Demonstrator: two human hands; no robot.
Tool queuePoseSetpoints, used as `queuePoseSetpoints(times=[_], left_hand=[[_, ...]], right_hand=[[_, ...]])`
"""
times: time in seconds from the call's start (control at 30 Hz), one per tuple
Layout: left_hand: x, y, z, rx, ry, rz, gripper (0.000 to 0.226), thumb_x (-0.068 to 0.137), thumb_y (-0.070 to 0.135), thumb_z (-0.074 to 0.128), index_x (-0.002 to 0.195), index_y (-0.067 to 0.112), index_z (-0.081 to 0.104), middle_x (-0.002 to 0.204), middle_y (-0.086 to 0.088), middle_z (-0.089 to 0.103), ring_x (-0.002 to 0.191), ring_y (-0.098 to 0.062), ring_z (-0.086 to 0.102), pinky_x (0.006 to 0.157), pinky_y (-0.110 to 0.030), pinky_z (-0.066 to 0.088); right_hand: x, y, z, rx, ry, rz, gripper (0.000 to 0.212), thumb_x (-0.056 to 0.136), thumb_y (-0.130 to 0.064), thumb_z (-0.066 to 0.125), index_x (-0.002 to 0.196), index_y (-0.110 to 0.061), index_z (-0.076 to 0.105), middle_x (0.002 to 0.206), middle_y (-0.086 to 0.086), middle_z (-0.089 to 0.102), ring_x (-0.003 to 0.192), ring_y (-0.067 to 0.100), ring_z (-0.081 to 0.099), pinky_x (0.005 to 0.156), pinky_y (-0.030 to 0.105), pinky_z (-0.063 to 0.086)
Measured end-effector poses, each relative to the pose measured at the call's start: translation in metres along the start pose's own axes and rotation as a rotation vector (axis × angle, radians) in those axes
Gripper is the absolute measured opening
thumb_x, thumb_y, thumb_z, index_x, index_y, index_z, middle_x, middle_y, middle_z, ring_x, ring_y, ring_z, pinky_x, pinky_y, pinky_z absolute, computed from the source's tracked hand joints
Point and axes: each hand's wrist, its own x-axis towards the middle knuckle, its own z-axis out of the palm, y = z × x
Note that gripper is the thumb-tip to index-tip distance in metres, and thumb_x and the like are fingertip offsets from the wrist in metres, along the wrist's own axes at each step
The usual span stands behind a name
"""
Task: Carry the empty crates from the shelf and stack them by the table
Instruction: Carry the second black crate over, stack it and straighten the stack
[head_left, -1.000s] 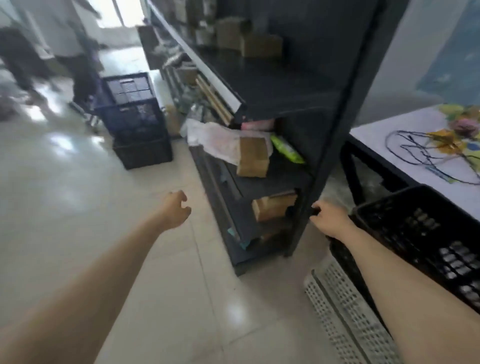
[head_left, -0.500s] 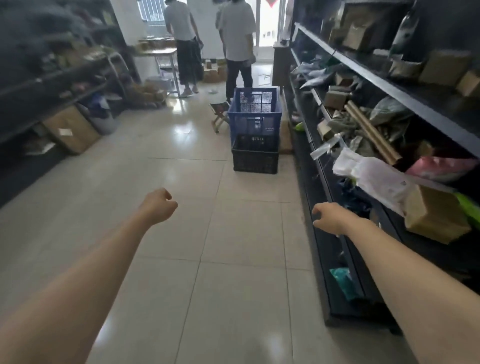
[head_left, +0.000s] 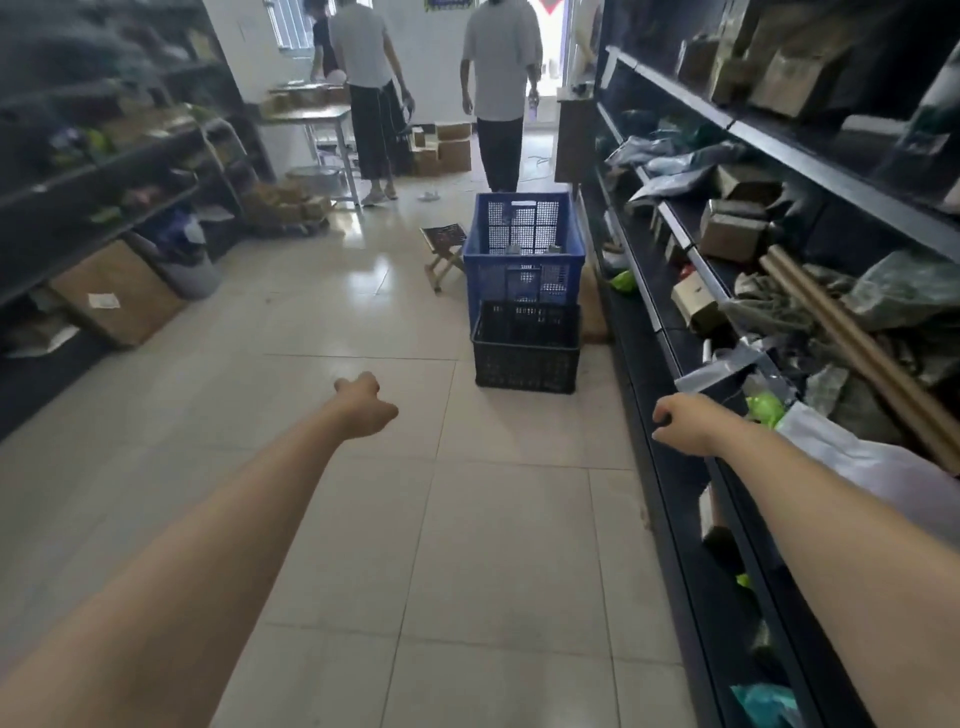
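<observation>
Our left hand (head_left: 363, 410) and right hand (head_left: 685, 422) loosely curled, gripping nothing | blue slatted plastic crate (head_left: 523, 249) upright atop black slatted plastic crate (head_left: 525, 347), centre frame, beside right dark metal shelf (head_left: 670, 353) | tiled floor (head_left: 363, 519) open between.

No text could be read; the white label on the carton (head_left: 111, 291), far left of the hands, was blurred.

Perforated plastic blue crate (head_left: 523, 249) and black crate (head_left: 525, 345) on glossy floor tiles (head_left: 322, 322).
</observation>
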Motion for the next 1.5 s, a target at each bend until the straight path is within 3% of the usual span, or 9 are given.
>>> queuePoseSetpoints(times=[0.17, 0.3, 0.47, 0.73, 1.1, 1.23, 1.33, 1.43, 1.5], left_hand=[[0.116, 0.061, -0.029, -0.091, -0.020, 0.044, 0.049, 0.089, 0.028, 0.053, 0.132, 0.010, 0.040, 0.137, -0.017, 0.033, 0.092, -0.033, 0.054, 0.090, -0.039, 0.047], [0.215, 0.082, -0.028, -0.008, -0.091, 0.100, 0.050, 0.088, 0.027, 0.055, 0.132, 0.007, 0.043, 0.134, -0.016, 0.047, 0.113, -0.032, 0.051, 0.091, -0.037, 0.042], [0.365, 0.118, -0.034, -0.013, -0.055, 0.112, 0.042, 0.089, 0.023, 0.054, 0.126, 0.004, 0.049, 0.127, -0.015, 0.054, 0.101, -0.027, 0.050, 0.082, -0.030, 0.038], [0.568, 0.230, -0.040, 0.040, -0.137, 0.155, 0.042, 0.091, 0.024, 0.054, 0.128, 0.004, 0.050, 0.130, -0.017, 0.054, 0.115, -0.032, 0.054, 0.097, -0.039, 0.044], [0.842, 0.332, 0.089, -0.077, -0.256, -0.031, 0.038, 0.089, 0.011, 0.054, 0.124, -0.004, 0.047, 0.123, -0.027, 0.053, 0.114, -0.041, 0.053, 0.092, -0.041, 0.045], [0.935, 0.347, 0.131, -0.091, -0.303, -0.149, 0.007, 0.086, 0.009, 0.054, 0.081, 0.005, 0.052, 0.079, -0.022, 0.055, 0.084, -0.034, 0.056, 0.071, -0.039, 0.044], [0.983, 0.343, 0.171, -0.072, -0.315, -0.223, 0.029, 0.083, 0.006, 0.053, 0.060, 0.014, 0.038, 0.073, -0.018, 0.047, 0.074, -0.027, 0.048, 0.064, -0.039, 0.041], [1.015, 0.327, 0.218, -0.068, -0.359, -0.310, 0.008, 0.084, 0.006, 0.056, 0.088, -0.001, 0.056, 0.094, -0.031, 0.059, 0.092, -0.041, 0.059, 0.082, -0.047, 0.049], [1.035, 0.310, 0.254, -0.043, -0.383, -0.368, 0.030, 0.085, 0.010, 0.056, 0.111, -0.004, 0.054, 0.112, -0.031, 0.060, 0.104, -0.044, 0.058, 0.087, -0.046, 0.048]], right_hand=[[0.110, -0.015, -0.048, 0.050, 0.008, -0.008, 0.028, 0.089, -0.024, 0.055, 0.114, -0.013, 0.059, 0.115, 0.008, 0.058, 0.096, 0.024, 0.056, 0.085, 0.033, 0.048], [0.204, -0.022, -0.064, 0.087, -0.034, 0.022, 0.021, 0.088, -0.024, 0.054, 0.107, -0.015, 0.060, 0.106, 0.006, 0.059, 0.083, 0.020, 0.059, 0.076, 0.030, 0.049], [0.344, -0.036, -0.107, 0.124, -0.003, 0.058, 0.025, 0.089, -0.022, 0.054, 0.112, -0.015, 0.060, 0.110, 0.007, 0.059, 0.091, 0.023, 0.060, 0.083, 0.037, 0.053], [0.527, -0.026, -0.168, 0.154, -0.092, 0.166, 0.030, 0.091, -0.024, 0.055, 0.119, -0.013, 0.058, 0.116, 0.010, 0.061, 0.098, 0.025, 0.061, 0.085, 0.037, 0.052], [0.829, 0.080, -0.151, 0.159, -0.265, 0.270, 0.021, 0.087, -0.024, 0.056, 0.103, -0.012, 0.061, 0.099, 0.010, 0.064, 0.082, 0.026, 0.064, 0.067, 0.030, 0.051], [0.946, 0.097, -0.133, 0.199, -0.342, 0.259, 0.018, 0.087, -0.022, 0.057, 0.098, -0.010, 0.064, 0.100, 0.011, 0.065, 0.083, 0.026, 0.062, 0.074, 0.032, 0.050], [1.011, 0.100, -0.108, 0.307, -0.354, 0.307, 0.013, 0.087, -0.023, 0.057, 0.096, -0.013, 0.061, 0.096, 0.008, 0.063, 0.081, 0.025, 0.062, 0.072, 0.030, 0.051], [1.060, 0.106, -0.063, 0.470, -0.414, 0.408, 0.013, 0.090, -0.021, 0.058, 0.101, -0.013, 0.059, 0.084, 0.006, 0.059, 0.062, 0.021, 0.059, 0.053, 0.024, 0.044], [1.088, 0.115, -0.022, 0.497, -0.451, 0.466, 0.016, 0.090, -0.020, 0.058, 0.104, -0.012, 0.058, 0.079, 0.005, 0.058, 0.059, 0.020, 0.059, 0.051, 0.024, 0.043]])
